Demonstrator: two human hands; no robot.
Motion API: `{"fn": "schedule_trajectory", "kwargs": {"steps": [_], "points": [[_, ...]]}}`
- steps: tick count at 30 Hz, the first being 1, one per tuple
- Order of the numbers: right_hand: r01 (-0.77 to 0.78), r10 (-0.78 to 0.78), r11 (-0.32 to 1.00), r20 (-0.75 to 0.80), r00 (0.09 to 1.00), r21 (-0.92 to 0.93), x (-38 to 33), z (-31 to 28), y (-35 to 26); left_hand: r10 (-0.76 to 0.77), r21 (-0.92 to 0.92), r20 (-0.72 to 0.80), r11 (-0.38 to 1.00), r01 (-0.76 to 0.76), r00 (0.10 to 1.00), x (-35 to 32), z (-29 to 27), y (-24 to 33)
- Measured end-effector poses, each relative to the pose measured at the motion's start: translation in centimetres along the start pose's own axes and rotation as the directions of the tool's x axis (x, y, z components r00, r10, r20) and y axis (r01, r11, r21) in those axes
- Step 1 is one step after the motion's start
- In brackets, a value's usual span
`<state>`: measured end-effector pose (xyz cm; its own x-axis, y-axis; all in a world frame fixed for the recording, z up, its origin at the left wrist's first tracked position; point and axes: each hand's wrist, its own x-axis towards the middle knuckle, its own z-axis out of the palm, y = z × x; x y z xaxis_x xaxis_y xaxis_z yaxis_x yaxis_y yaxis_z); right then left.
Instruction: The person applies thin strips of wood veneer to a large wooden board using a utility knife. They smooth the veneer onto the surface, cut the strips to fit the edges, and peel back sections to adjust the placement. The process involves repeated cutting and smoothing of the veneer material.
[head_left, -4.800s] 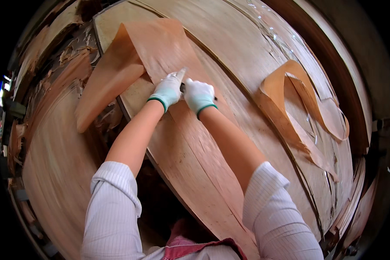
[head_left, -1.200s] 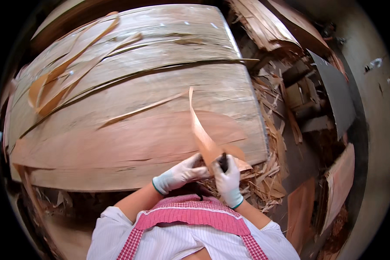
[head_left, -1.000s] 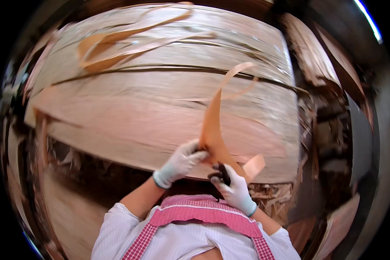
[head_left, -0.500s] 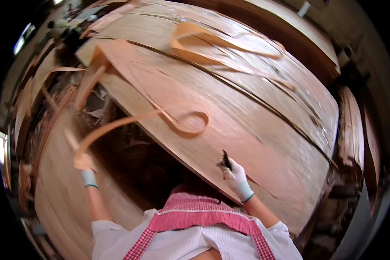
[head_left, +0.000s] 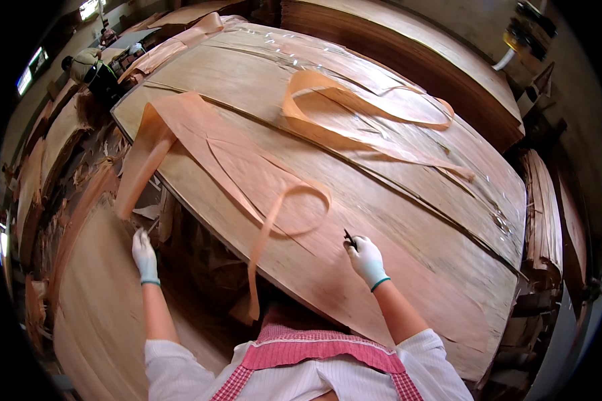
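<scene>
- Left hand [head_left: 144, 255]: white-gloved, extended out to the left, past the tabletop edge and above a lower veneer sheet [head_left: 100, 314]. Fingers are together; a small pale sliver shows at the fingertips, but whether it is gripped cannot be told. The hand sits just below the hanging end of the wide strip [head_left: 147, 160], probably to guide offcuts clear of the work surface.
- Wide strip: thin, pale orange-brown veneer, draped over the left tabletop edge with its upper part lying flat on the stack.
- Narrow strip [head_left: 267, 227]: a curled ribbon of the same veneer, looped on the stack, with its tail hanging over the near edge in front of the person. Judged to be trimmed waste.
- Stack [head_left: 408, 214]: large veneer sheets, light wood grain, long splits running along the grain; it covers the tabletop.
- Right hand [head_left: 366, 259]: white-gloved, closed around a small dark blade [head_left: 349, 238], tip resting on the top sheet, held low as if for cutting along the grain.
- Far loop [head_left: 361, 113]: another curled strip, lying well apart on the stack.
</scene>
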<state>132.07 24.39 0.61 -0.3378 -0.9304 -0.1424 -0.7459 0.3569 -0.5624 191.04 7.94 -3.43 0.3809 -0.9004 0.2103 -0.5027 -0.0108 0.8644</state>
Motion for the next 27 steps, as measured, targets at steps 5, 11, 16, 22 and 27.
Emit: {"fn": "schedule_trajectory", "kwargs": {"steps": [5,11,16,22,27], "points": [[-0.154,0.150,0.962,-0.034,0.988,-0.227,2.0,2.9,-0.7,-0.041,-0.163,0.174,0.984,0.070,0.984,14.8,11.5,3.7],[-0.278,0.288,0.913,-0.009,0.957,-0.298,2.2,3.7,-1.9,-0.280,-0.052,0.145,0.956,0.290,0.949,28.5,23.5,5.2],[-0.351,0.373,0.895,0.028,0.928,-0.277,3.5,3.8,-3.8,-0.392,-0.224,0.229,0.870,0.440,0.891,34.4,28.3,4.5],[-0.372,0.393,0.885,0.019,0.919,-0.281,3.5,4.5,-3.1,0.028,-0.165,0.214,0.986,0.008,0.976,41.9,26.2,6.8],[-0.365,0.380,0.880,-0.014,0.925,-0.305,2.8,4.9,-3.1,0.021,-0.331,0.037,0.944,-0.007,0.999,50.9,18.3,13.7]]}}
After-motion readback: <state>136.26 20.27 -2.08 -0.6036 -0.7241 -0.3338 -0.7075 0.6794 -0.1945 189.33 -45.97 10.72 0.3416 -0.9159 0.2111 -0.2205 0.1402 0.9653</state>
